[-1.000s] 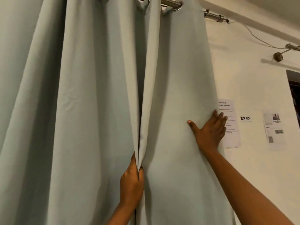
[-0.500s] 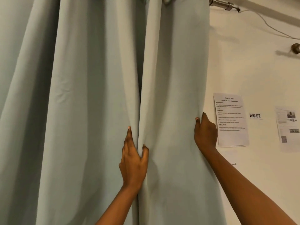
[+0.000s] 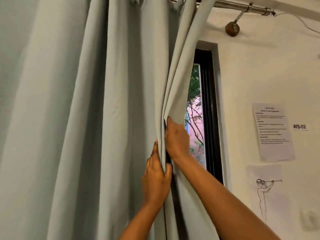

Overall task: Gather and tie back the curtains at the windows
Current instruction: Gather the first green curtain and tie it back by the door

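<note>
Fingers of the left hand (image 3: 156, 177) lie long against the front of a gathered fold of the pale grey-green curtain (image 3: 86, 118), the thumb hooked round the fold's right edge so the cloth is pinched between thumb and fingers. Just above and to the right, the right hand (image 3: 176, 139) presses the curtain's outer edge in toward that same fold; its fingertips are tucked into the pleat and out of sight, so how tightly they close on the fabric cannot be told, though the hand plainly bears on the cloth. The two hands are nearly touching, with only the bunched fabric between them.

The curtain hangs from a metal rod (image 3: 239, 6) along the top edge of the wall (image 3: 259, 75) and is drawn leftward, baring a narrow strip of dark-framed window (image 3: 207, 110) with foliage beyond.

On the wall to the right, a small label (image 3: 300, 126) reads "WS-02". Beside it, a printed sheet (image 3: 273, 134) carries a heading and numbered lines too blurred to read. Below that hangs a line drawing (image 3: 265, 191) of a figure holding a long instrument raised.
</note>
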